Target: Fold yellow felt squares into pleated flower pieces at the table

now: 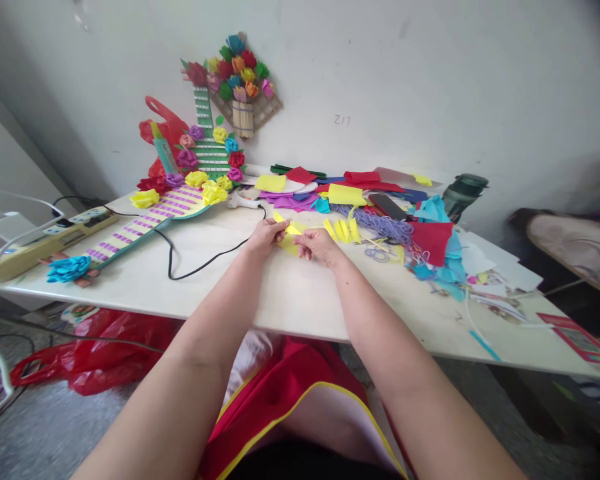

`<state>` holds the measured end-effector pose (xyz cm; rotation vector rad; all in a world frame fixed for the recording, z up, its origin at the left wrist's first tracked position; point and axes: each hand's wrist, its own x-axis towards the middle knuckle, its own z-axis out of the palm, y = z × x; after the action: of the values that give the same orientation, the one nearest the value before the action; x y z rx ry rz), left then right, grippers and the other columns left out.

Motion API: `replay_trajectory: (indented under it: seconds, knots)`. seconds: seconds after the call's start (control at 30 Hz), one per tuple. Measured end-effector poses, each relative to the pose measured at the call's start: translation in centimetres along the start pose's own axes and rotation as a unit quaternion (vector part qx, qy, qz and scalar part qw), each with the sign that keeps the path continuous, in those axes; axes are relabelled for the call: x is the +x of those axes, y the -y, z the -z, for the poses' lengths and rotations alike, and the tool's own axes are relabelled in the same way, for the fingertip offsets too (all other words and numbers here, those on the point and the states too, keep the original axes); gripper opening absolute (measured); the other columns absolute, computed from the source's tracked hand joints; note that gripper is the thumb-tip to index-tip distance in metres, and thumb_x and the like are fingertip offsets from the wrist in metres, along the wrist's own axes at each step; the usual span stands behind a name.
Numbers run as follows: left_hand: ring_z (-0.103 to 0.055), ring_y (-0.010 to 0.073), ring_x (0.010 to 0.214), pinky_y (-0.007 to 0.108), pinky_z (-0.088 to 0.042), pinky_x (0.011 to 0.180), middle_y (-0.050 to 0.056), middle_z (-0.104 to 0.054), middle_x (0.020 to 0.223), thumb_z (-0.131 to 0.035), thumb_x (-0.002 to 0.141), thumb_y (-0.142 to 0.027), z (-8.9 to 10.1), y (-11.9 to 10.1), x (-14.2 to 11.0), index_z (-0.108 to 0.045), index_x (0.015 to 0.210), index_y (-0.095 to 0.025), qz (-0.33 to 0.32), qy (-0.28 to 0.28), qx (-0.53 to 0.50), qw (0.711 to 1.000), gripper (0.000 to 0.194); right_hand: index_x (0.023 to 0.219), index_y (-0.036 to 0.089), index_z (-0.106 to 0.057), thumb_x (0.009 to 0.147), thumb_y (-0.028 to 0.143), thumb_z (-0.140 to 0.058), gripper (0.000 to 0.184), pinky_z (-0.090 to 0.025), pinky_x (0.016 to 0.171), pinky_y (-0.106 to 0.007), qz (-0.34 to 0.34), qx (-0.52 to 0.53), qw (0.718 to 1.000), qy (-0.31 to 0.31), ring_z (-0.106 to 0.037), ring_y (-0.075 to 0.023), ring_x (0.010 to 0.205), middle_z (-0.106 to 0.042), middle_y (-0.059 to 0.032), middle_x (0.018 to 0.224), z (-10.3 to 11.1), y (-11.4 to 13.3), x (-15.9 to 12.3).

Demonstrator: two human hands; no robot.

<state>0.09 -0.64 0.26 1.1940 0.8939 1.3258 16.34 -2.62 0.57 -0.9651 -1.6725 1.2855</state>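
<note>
Over the middle of the table, my left hand (269,235) is closed, with thumb and fingers pinching a piece of yellow crepe paper (295,229). From the other side my right hand (320,247) also pinches the yellow paper, its fingers curled in. The paper stretches between the two hands; part of it is hidden behind the fingers. Just right of my right hand lie several folded yellow paper strips (343,231). Beyond them is a tangled heap of purple-grey yarn (380,225).
A glue gun (243,202) lies behind my left hand, its black cord (200,272) looping leftward. Paper-flower guitars (145,227) stand at left. Coloured paper sheets (347,194) line the back, with a dark phone (387,206) and bottle (463,195). A power strip (55,243) sits far left.
</note>
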Motion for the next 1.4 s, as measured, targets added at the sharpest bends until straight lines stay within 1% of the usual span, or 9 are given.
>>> replay_trajectory:
  seconds: [0.3, 0.47, 0.6, 0.73, 0.83, 0.93, 1.17, 1.3, 1.4]
  knots:
    - [-0.036, 0.0035, 0.034, 0.02, -0.022, 0.037, -0.003, -0.046, 0.04, -0.08, 0.057, -0.04, -0.04, -0.07, -0.03, -0.048, 0.049, -0.014, -0.01, -0.014, 0.009, 1.0, 0.041, 0.07, 0.013, -0.062, 0.078, 0.035, -0.062, 0.024, -0.03, 0.031, -0.017, -0.04, -0.011, 0.999, 0.0, -0.04, -0.0062, 0.027, -0.057, 0.0022, 0.039, -0.02, 0.44, -0.18]
    - [-0.036, 0.0029, 0.035, 0.02, -0.022, 0.038, -0.003, -0.047, 0.042, -0.08, 0.056, -0.041, 0.01, -0.1, -0.1, -0.049, 0.052, -0.014, -0.02, -0.032, 0.02, 0.999, 0.041, 0.073, 0.013, -0.061, 0.082, 0.041, -0.06, 0.029, -0.04, 0.036, -0.017, -0.039, 0.023, 0.999, -0.013, -0.052, -0.0079, 0.036, -0.064, -0.0015, 0.052, 0.27, 0.16, 0.01]
    - [-0.037, 0.0038, 0.036, 0.02, -0.024, 0.039, -0.004, -0.046, 0.041, -0.08, 0.054, -0.042, -0.15, 0.23, 0.0, -0.049, 0.051, -0.015, -0.015, -0.012, 0.056, 0.998, 0.042, 0.068, 0.014, -0.059, 0.078, 0.039, -0.066, 0.028, -0.043, 0.04, -0.017, -0.024, 0.023, 0.999, -0.034, -0.058, -0.0089, 0.044, -0.067, -0.0023, 0.059, 0.23, 0.14, 0.08]
    - [-0.038, 0.0041, 0.037, 0.02, -0.025, 0.04, -0.003, -0.049, 0.043, -0.08, 0.055, -0.043, -0.4, 0.61, 0.03, -0.052, 0.053, -0.014, -0.011, 0.02, 0.081, 0.996, 0.04, 0.066, 0.014, -0.062, 0.075, 0.029, -0.069, 0.019, -0.044, 0.042, -0.018, -0.029, 0.004, 0.998, -0.054, -0.056, -0.0082, 0.042, -0.063, 0.0008, 0.053, -0.18, 0.36, 0.0]
    - [-0.039, 0.0043, 0.039, 0.02, -0.027, 0.041, -0.003, -0.049, 0.044, -0.08, 0.055, -0.043, -0.57, 0.61, -0.12, -0.056, 0.057, -0.013, -0.006, 0.038, 0.092, 0.995, 0.038, 0.06, 0.015, -0.059, 0.074, 0.026, -0.068, 0.02, -0.043, 0.042, -0.018, -0.027, -0.003, 0.997, -0.067, -0.054, -0.0081, 0.04, -0.06, 0.0023, 0.049, -0.39, 0.49, -0.12]
    - [-0.04, 0.0048, 0.039, 0.02, -0.028, 0.041, -0.003, -0.05, 0.045, -0.077, 0.057, -0.047, -0.7, 0.41, -0.3, -0.056, 0.058, -0.014, -0.013, 0.043, 0.09, 0.995, 0.039, 0.058, 0.015, -0.058, 0.073, 0.026, -0.068, 0.021, -0.042, 0.042, -0.018, -0.019, -0.006, 0.997, -0.068, -0.052, -0.008, 0.039, -0.059, 0.0026, 0.047, -0.4, 0.52, -0.22]
    - [-0.041, 0.0052, 0.038, 0.02, -0.029, 0.04, -0.002, -0.052, 0.045, -0.072, 0.062, -0.051, -0.82, 0.18, -0.31, -0.055, 0.056, -0.015, -0.018, 0.03, 0.072, 0.997, 0.04, 0.06, 0.015, -0.059, 0.071, 0.031, -0.066, 0.022, -0.04, 0.041, -0.018, 0.017, -0.008, 0.999, -0.039, -0.046, -0.0065, 0.037, -0.058, 0.0028, 0.046, -0.25, 0.23, -0.12]
    - [-0.04, 0.005, 0.036, 0.02, -0.028, 0.039, -0.002, -0.052, 0.045, -0.069, 0.067, -0.048, -0.7, 0.35, -0.08, -0.053, 0.056, -0.016, -0.025, 0.012, 0.071, 0.997, 0.038, 0.058, 0.015, -0.057, 0.071, 0.033, -0.066, 0.024, -0.039, 0.041, -0.019, 0.016, -0.011, 0.999, -0.034, -0.046, -0.0064, 0.037, -0.057, 0.0025, 0.046, -0.22, 0.19, -0.14]
    - [-0.04, 0.0049, 0.036, 0.019, -0.028, 0.039, -0.002, -0.051, 0.045, -0.068, 0.069, -0.046, -0.58, 0.41, 0.03, -0.051, 0.055, -0.016, -0.037, -0.005, 0.07, 0.997, 0.037, 0.057, 0.015, -0.057, 0.071, 0.033, -0.066, 0.025, -0.039, 0.042, -0.018, 0.012, -0.015, 0.999, -0.033, -0.046, -0.0061, 0.038, -0.057, 0.0026, 0.046, -0.23, 0.23, -0.24]
